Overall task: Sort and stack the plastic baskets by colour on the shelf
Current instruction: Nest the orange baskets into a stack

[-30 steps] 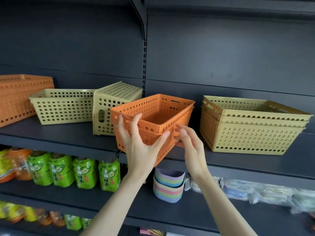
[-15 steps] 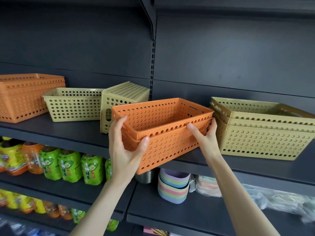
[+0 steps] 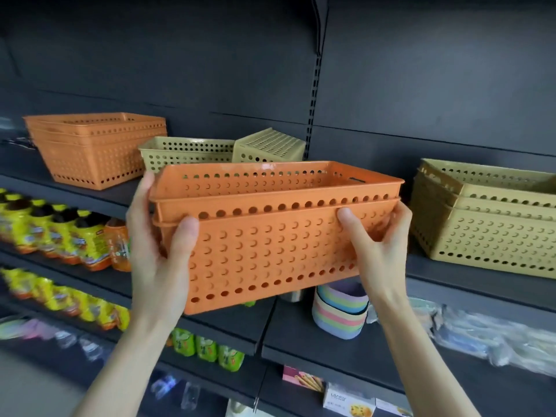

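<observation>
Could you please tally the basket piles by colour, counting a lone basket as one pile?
Orange piles: 2 (held stack, left shelf stack)
Yellow piles: 3 (upright basket, tipped-over basket, right stack)
Total: 5

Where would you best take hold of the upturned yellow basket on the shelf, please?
Probably by its walls near the base, from above and the right: the upturned yellow basket shows its slotted base uppermost, and an upright yellow basket sits close on its left.
</observation>
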Demonstrator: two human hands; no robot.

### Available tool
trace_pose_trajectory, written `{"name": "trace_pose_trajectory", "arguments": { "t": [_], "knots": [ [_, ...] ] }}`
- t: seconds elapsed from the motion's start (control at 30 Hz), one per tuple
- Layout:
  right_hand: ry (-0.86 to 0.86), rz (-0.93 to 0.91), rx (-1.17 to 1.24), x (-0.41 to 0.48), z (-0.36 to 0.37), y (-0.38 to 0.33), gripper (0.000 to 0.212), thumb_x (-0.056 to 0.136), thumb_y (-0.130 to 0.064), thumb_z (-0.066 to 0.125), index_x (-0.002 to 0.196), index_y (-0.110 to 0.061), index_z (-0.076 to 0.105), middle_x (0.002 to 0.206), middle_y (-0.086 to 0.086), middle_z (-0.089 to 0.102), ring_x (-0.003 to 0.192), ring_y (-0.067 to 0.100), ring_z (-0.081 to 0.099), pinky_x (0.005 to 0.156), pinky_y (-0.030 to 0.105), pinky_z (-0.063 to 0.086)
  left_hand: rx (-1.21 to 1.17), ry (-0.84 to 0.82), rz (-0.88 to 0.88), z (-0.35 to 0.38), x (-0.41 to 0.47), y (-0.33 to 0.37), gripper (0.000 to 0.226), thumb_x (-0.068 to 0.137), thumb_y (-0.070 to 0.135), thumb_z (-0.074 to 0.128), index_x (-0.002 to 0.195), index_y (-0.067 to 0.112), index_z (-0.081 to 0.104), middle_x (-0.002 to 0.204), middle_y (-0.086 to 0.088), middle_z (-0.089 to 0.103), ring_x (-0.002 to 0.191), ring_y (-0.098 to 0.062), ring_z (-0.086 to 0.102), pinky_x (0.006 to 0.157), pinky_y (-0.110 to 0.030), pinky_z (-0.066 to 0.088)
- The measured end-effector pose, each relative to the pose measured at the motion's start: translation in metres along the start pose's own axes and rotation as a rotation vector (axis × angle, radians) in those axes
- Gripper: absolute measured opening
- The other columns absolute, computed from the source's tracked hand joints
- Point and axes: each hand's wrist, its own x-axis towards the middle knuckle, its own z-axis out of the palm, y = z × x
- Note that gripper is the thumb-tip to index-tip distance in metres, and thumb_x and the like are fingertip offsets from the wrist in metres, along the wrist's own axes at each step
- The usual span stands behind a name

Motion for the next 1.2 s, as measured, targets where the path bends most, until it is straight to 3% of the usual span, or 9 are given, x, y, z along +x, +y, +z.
{"name": "trace_pose_trajectory", "arguments": {
  "t": [0.13, 0.23, 0.43, 0.57, 0.7, 0.9, 1.0, 1.1, 1.2],
  "knots": [
    [-0.005, -0.011, 0.047, -0.025, 0.056, -0.023, 0.077, 0.066, -0.046, 0.080, 0.125, -0.023, 0.036, 0.112, -0.018, 0.054, 0.095, -0.015, 0.055, 0.078, 0.010, 0.047, 0.046, 0.063, -0.042, -0.063, 0.020, -0.006, 0.079, 0.069, 0.075, 0.058, 0.138, 0.047, 0.032, 0.145, -0.007, 0.040, 0.131, -0.017, 0.042, 0.107, -0.048, 0.036],
    [-0.003, -0.014, 0.080, -0.045, 0.110, -0.032, 0.078, 0.064, -0.047, 0.077, 0.127, -0.023, 0.037, 0.117, -0.015, 0.054, 0.102, -0.008, 0.056, 0.086, 0.018, 0.048, 0.072, 0.063, -0.022, -0.116, 0.033, -0.010, 0.065, 0.072, 0.067, 0.057, 0.132, 0.057, 0.033, 0.143, 0.000, 0.044, 0.126, -0.010, 0.047, 0.103, -0.043, 0.041],
    [-0.011, -0.070, 0.167, -0.079, 0.238, -0.058, 0.098, 0.065, -0.046, 0.080, 0.141, -0.023, 0.022, 0.125, -0.022, 0.045, 0.109, -0.022, 0.045, 0.091, 0.003, 0.040, -0.012, 0.037, -0.028, -0.229, 0.094, -0.024, 0.057, 0.073, 0.059, 0.054, 0.125, 0.063, 0.032, 0.138, 0.010, 0.049, 0.120, -0.001, 0.051, 0.096, -0.030, 0.044],
    [-0.002, -0.139, 0.107, -0.076, 0.300, -0.077, 0.103, 0.068, -0.050, 0.076, 0.148, -0.030, 0.013, 0.142, -0.011, 0.040, 0.130, 0.001, 0.041, 0.112, 0.035, 0.034, -0.030, 0.002, 0.010, -0.273, 0.143, -0.039, 0.055, 0.084, 0.046, 0.054, 0.133, 0.049, 0.030, 0.119, 0.021, 0.056, 0.103, 0.014, 0.055, 0.075, -0.004, 0.044],
    [-0.033, -0.197, 0.062, -0.050, 0.353, -0.089, 0.103, 0.067, -0.052, 0.076, 0.147, -0.030, 0.016, 0.138, -0.014, 0.040, 0.128, 0.001, 0.042, 0.112, 0.036, 0.035, -0.017, -0.020, 0.122, -0.303, 0.199, -0.057, 0.047, 0.082, 0.049, 0.057, 0.125, 0.049, 0.036, 0.122, 0.012, 0.056, 0.112, 0.000, 0.055, 0.088, -0.016, 0.045],
    [-0.021, -0.226, -0.076, 0.010, 0.429, -0.093, 0.111, 0.066, -0.068, 0.064, 0.152, -0.032, 0.003, 0.132, -0.008, 0.019, 0.130, 0.013, 0.019, 0.115, 0.043, 0.026, 0.009, 0.045, 0.262, -0.317, 0.275, -0.104, 0.066, 0.078, 0.061, 0.059, 0.133, 0.033, 0.037, 0.131, -0.012, 0.048, 0.119, -0.020, 0.051, 0.092, -0.027, 0.049],
    [-0.058, -0.200, -0.092, 0.041, 0.472, -0.091, 0.113, 0.066, -0.075, 0.060, 0.150, -0.037, -0.005, 0.148, -0.008, 0.011, 0.139, 0.014, 0.010, 0.117, 0.049, 0.018, 0.035, 0.104, 0.300, -0.313, 0.315, -0.129, 0.073, 0.072, 0.071, 0.059, 0.133, 0.037, 0.037, 0.132, -0.008, 0.043, 0.122, -0.019, 0.048, 0.097, -0.042, 0.047],
    [-0.168, -0.165, -0.061, 0.062, 0.516, -0.086, 0.114, 0.066, -0.074, 0.057, 0.147, -0.040, -0.015, 0.157, -0.009, -0.024, 0.144, 0.009, -0.020, 0.120, 0.047, 0.002, 0.044, 0.153, 0.317, -0.306, 0.353, -0.152, 0.076, 0.068, 0.074, 0.058, 0.133, 0.039, 0.038, 0.125, 0.000, 0.038, 0.117, -0.004, 0.047, 0.097, -0.040, 0.047],
    [-0.281, -0.168, -0.048, 0.074, 0.557, -0.075, 0.109, 0.068, -0.075, 0.055, 0.144, -0.045, -0.018, 0.153, -0.011, -0.034, 0.131, -0.003, -0.034, 0.119, 0.048, -0.005, 0.044, 0.167, 0.348, -0.294, 0.380, -0.180, 0.076, 0.069, 0.072, 0.060, 0.133, 0.039, 0.037, 0.123, 0.000, 0.035, 0.115, 0.000, 0.045, 0.095, -0.026, 0.044]
  ]
}}
